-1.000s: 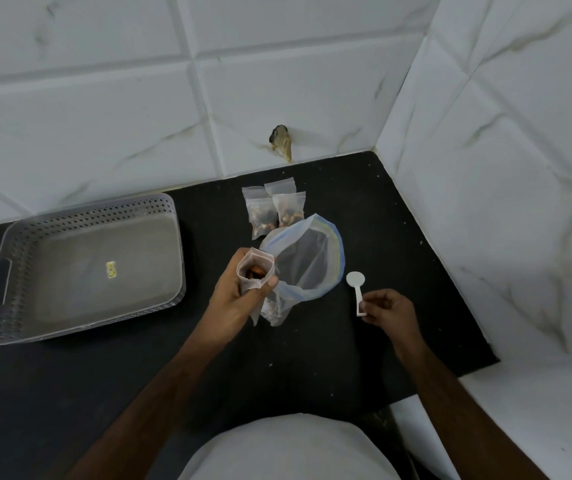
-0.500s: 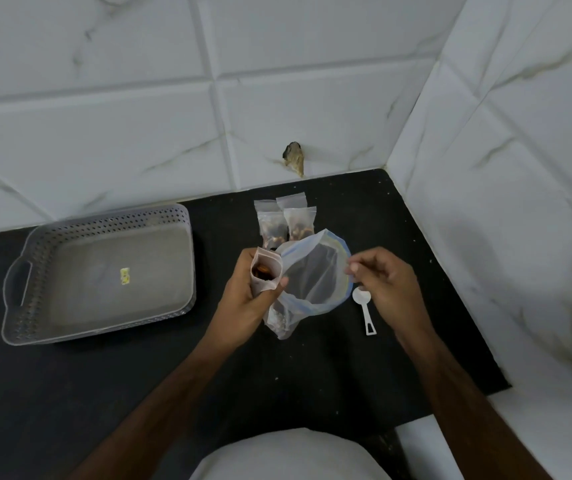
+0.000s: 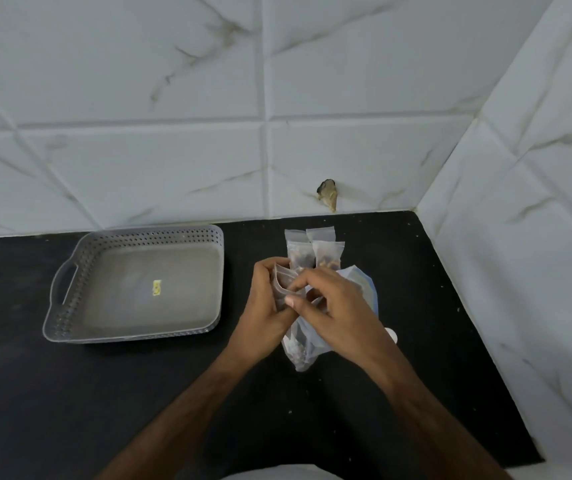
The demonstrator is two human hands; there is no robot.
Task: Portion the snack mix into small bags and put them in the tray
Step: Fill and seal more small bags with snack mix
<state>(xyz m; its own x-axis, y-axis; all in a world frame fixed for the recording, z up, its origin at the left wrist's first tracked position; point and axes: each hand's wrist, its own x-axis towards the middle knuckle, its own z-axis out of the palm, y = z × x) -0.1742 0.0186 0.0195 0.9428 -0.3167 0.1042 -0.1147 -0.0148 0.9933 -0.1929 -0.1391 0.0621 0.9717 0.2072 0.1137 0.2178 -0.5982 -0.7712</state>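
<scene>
My left hand (image 3: pixel 263 306) grips a small clear bag (image 3: pixel 283 284) of snack mix, held upright above the counter. My right hand (image 3: pixel 333 306) pinches the top of that same bag with thumb and forefinger. Under both hands lies the large clear bag of snack mix (image 3: pixel 300 351), with a blue-edged mouth. Just behind the hands, three small filled bags (image 3: pixel 315 252) lie together on the black counter. The grey perforated tray (image 3: pixel 70 317) sits at the left with only a small yellow sticker on its floor. A white scoop (image 3: pixel 392 335) peeks out beside my right wrist, mostly hidden.
White marble-look tiled walls close off the back and the right side, meeting in a corner. A small brownish lump (image 3: pixel 327 195) sticks out of the back wall. The black counter (image 3: pixel 139 393) ends at a white ledge at the lower right.
My right hand let go of the white scoop, left it on the counter, and came across to the small bag in my left hand. The view tilted upward.
</scene>
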